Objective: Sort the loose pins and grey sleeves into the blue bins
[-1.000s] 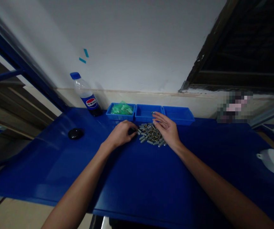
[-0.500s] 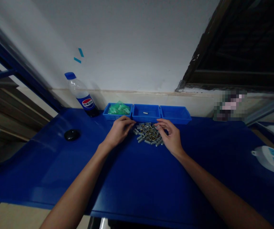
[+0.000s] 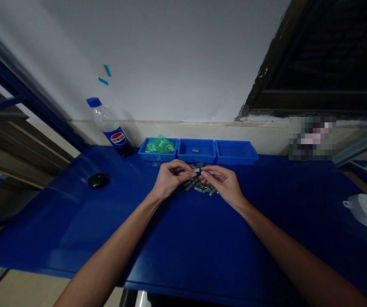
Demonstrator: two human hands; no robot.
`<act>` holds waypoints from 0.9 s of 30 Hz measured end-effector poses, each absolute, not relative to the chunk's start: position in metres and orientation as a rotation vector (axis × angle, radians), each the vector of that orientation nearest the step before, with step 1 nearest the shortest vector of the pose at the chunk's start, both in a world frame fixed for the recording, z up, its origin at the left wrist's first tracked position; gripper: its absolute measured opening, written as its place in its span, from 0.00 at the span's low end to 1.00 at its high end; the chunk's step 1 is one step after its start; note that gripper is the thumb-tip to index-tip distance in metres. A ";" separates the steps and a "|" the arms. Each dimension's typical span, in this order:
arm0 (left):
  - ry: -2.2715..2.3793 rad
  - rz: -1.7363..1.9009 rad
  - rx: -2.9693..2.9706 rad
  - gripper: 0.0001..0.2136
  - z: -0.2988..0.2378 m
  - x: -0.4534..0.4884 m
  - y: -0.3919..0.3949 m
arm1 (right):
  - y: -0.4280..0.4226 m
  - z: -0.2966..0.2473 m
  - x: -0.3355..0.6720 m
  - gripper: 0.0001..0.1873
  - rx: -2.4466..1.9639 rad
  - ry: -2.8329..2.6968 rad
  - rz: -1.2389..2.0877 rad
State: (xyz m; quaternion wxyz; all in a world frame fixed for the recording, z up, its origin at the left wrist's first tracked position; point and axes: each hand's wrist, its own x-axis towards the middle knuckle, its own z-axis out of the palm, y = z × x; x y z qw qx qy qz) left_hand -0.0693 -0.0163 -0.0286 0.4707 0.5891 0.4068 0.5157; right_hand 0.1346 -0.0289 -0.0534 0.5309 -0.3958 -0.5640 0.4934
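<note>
Your left hand [image 3: 171, 180] and right hand [image 3: 223, 182] pinch a grey cylinder [image 3: 196, 170] above the metal-parts pile [image 3: 198, 189]; farther, the left blue bin [image 3: 157, 157] holds green bags [image 3: 160, 145], the middle bin [image 3: 207, 150] a loose grey piece [image 3: 195, 150].

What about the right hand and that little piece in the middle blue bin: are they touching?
Apart: the head view shows the little piece lying inside the middle blue bin, the right hand wholly outside, in front.
</note>
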 end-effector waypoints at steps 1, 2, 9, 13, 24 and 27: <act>0.990 1.261 1.449 0.12 -0.029 -0.069 -0.017 | -0.028 -0.053 0.135 0.15 -0.937 -1.335 1.201; 0.987 1.256 1.460 0.11 -0.030 -0.068 -0.017 | -0.028 -0.053 0.135 0.15 -0.931 -1.327 1.219; 0.968 1.191 1.499 0.13 -0.031 -0.066 -0.021 | -0.025 -0.048 0.141 0.16 -0.902 -1.359 1.293; 0.973 1.148 1.557 0.11 -0.030 -0.065 -0.023 | -0.023 -0.051 0.141 0.15 -0.924 -1.393 1.254; 1.185 0.876 2.487 0.15 -0.041 -0.098 -0.004 | -0.007 -0.055 0.146 0.28 -0.820 -1.556 0.989; 1.167 0.743 2.535 0.14 -0.049 -0.100 -0.002 | -0.006 -0.060 0.150 0.25 -0.839 -1.614 0.895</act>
